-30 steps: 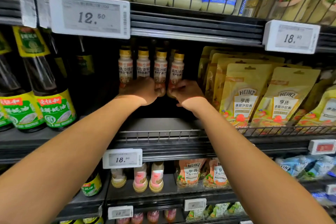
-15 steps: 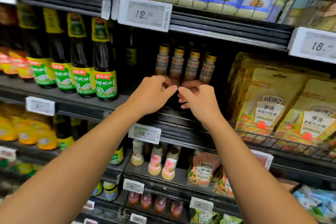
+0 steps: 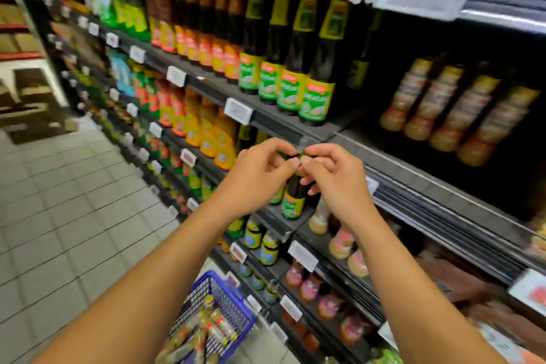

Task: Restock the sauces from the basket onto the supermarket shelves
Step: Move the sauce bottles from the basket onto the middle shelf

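Note:
A row of small sauce bottles (image 3: 455,109) with yellow caps stands deep on the middle shelf (image 3: 413,177) at the right. My left hand (image 3: 260,177) and my right hand (image 3: 334,180) hover side by side in front of the shelf edge. Their loosely curled fingertips nearly touch and nothing shows between them. Below my left forearm sits the blue basket (image 3: 236,301), holding several more of the same sauce bottles (image 3: 206,331) lying loose.
Tall dark bottles with green labels (image 3: 295,89) stand left of the sauce row. Price tags (image 3: 237,111) stick out along the shelf edges. Lower shelves hold pink-capped bottles (image 3: 339,242). A tiled aisle floor (image 3: 74,201) stretches to the left.
Both hands have pulled back from the sauce row, off the bottles, and now hang lower in front of the shelf edge. The view has swung left and down, bringing the basket into sight.

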The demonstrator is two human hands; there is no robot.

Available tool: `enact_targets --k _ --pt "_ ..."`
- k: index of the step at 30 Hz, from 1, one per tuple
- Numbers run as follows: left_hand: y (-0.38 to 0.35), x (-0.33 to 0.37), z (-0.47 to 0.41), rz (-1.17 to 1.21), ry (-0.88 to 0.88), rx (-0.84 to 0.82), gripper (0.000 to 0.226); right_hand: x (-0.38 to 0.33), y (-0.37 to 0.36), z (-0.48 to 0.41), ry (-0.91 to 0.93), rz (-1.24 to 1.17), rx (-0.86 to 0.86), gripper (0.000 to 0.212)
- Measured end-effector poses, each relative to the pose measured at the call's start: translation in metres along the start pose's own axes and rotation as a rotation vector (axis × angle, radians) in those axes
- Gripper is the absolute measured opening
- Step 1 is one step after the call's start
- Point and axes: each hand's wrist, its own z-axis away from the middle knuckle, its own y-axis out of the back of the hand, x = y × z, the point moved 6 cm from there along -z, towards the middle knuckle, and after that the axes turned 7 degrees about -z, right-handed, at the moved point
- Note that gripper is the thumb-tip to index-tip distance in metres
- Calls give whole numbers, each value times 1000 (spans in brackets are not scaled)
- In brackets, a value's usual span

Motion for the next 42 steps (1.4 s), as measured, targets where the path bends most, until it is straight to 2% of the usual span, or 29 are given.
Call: enact_targets --k 8,13,16,21,28,33,42 --pt "90 -106 65 7 248 171 24 57 -141 -2 -71 -55 -249 11" --pt "141 -175 104 12 400 246 4 95 -228 1 -172 -90 -367 11" --pt "162 -214 127 32 471 278 12 119 -271 7 -227 -95 -425 12" --pt "173 -279 168 91 609 288 8 173 -321 20 -304 -52 -484 10" --pt "145 -367 225 150 814 305 9 284 -346 47 -473 32 -566 11" --pt "93 -434 264 226 956 291 9 375 -342 62 -564 132 -589 10" --pt "-15 -579 343 359 1259 370 17 566 -316 91 -791 267 -624 9"
